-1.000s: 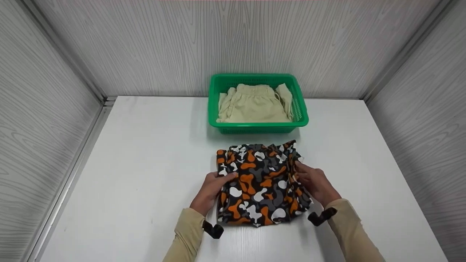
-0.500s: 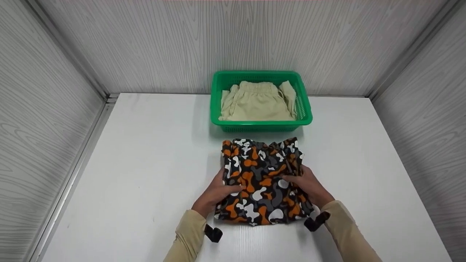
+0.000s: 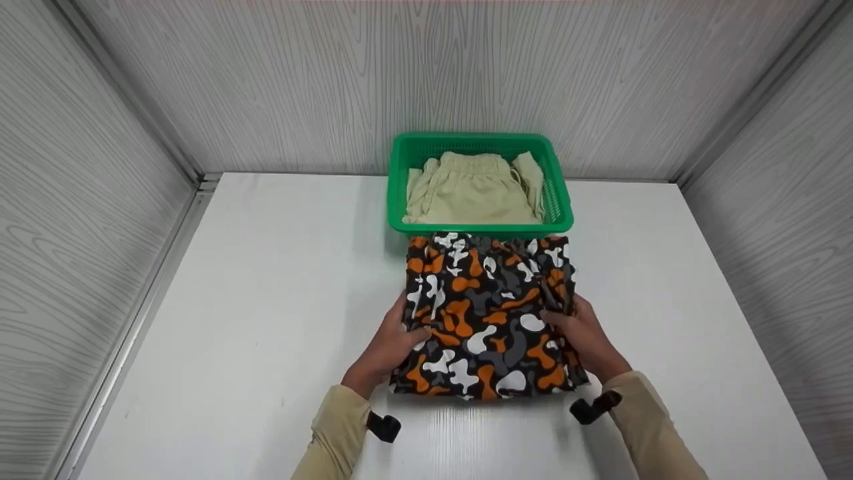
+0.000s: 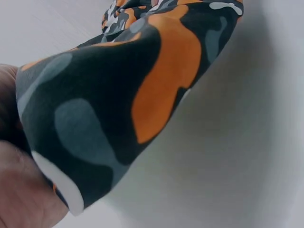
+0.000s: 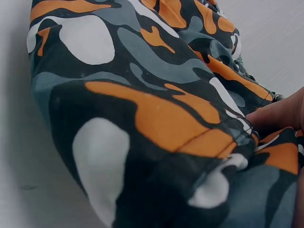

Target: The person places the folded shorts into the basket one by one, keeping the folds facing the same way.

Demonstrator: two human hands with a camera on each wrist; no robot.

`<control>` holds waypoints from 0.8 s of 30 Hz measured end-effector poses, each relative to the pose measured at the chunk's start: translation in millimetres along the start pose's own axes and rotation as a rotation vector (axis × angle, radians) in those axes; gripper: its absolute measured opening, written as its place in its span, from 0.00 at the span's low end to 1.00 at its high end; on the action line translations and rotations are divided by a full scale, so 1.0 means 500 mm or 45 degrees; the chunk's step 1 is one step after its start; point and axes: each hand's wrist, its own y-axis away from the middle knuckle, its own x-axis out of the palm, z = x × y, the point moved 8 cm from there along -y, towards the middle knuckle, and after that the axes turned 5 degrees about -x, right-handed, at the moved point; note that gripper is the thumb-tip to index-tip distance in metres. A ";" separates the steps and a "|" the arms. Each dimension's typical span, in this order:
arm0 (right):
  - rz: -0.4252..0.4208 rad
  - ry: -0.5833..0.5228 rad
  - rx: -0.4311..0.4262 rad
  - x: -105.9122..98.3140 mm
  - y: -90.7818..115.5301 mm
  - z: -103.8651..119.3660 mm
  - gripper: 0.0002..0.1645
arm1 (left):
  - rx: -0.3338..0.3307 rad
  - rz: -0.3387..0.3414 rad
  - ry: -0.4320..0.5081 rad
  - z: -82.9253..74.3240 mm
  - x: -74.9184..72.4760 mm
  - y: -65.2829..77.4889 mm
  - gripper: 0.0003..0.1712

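Note:
A folded pair of camouflage-print shorts [image 3: 486, 320], in black, orange, grey and white with a gathered top edge, is held above the white table. My left hand [image 3: 386, 347] grips its left side, thumb on top and fingers hidden beneath. On the opposite side my right hand [image 3: 590, 339] holds it the same way. The far edge of the shorts overlaps the front wall of a green basket [image 3: 480, 228] in the head view. In the left wrist view the shorts [image 4: 104, 99] stand off the table; in the right wrist view a finger [image 5: 278, 114] presses into the cloth.
Inside the basket lie folded beige shorts [image 3: 476, 193] with an elastic waist and drawstring. Grey wood-grain panels [image 3: 266, 87] wall the table [image 3: 280, 287] at the back and both sides. A black wrist mount [image 3: 384, 427] sticks out from each sleeve.
Both hands have taken hold of the sides of the camouflage-print shorts, thumbs on top. They have lifted the shorts and moved them forward, toward the basket.

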 end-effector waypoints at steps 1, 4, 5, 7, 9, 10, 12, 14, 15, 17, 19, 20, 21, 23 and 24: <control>-0.002 0.001 -0.010 -0.004 -0.003 0.014 0.22 | 0.020 0.003 -0.001 -0.014 0.000 -0.003 0.52; 0.005 -0.010 -0.021 -0.013 -0.012 0.053 0.23 | 0.056 0.002 -0.001 -0.052 -0.002 -0.015 0.53; 0.008 -0.013 -0.025 -0.016 -0.015 0.066 0.24 | 0.060 -0.002 -0.002 -0.063 -0.003 -0.020 0.53; 0.015 -0.009 -0.036 -0.021 -0.025 0.089 0.24 | 0.063 -0.012 -0.008 -0.083 -0.006 -0.031 0.53; 0.027 -0.009 -0.048 -0.024 -0.038 0.111 0.24 | 0.051 -0.036 -0.009 -0.100 -0.012 -0.042 0.52; 0.030 -0.005 -0.058 -0.028 -0.046 0.121 0.25 | 0.047 -0.047 -0.012 -0.108 -0.014 -0.051 0.52; 0.035 0.010 -0.079 -0.034 -0.062 0.143 0.24 | 0.034 -0.077 -0.026 -0.125 -0.020 -0.069 0.51; 0.038 0.023 -0.096 -0.039 -0.079 0.165 0.25 | 0.011 -0.117 -0.045 -0.141 -0.028 -0.088 0.52; 0.037 0.035 -0.105 -0.040 -0.087 0.177 0.25 | -0.003 -0.139 -0.063 -0.148 -0.033 -0.098 0.52; 0.038 0.064 -0.121 -0.040 -0.107 0.204 0.25 | -0.027 -0.176 -0.085 -0.165 -0.045 -0.117 0.53; 0.034 0.091 -0.140 -0.039 -0.130 0.231 0.25 | -0.043 -0.203 -0.100 -0.185 -0.058 -0.136 0.53; 0.030 0.103 -0.144 -0.038 -0.143 0.244 0.25 | -0.046 -0.212 -0.106 -0.196 -0.064 -0.145 0.53; 0.028 0.119 -0.149 -0.037 -0.155 0.257 0.25 | -0.051 -0.219 -0.111 -0.207 -0.070 -0.155 0.53; 0.023 0.143 -0.152 -0.037 -0.181 0.277 0.25 | -0.050 -0.228 -0.113 -0.228 -0.079 -0.172 0.53; 0.017 0.160 -0.150 -0.038 -0.192 0.286 0.25 | -0.048 -0.229 -0.114 -0.238 -0.082 -0.181 0.53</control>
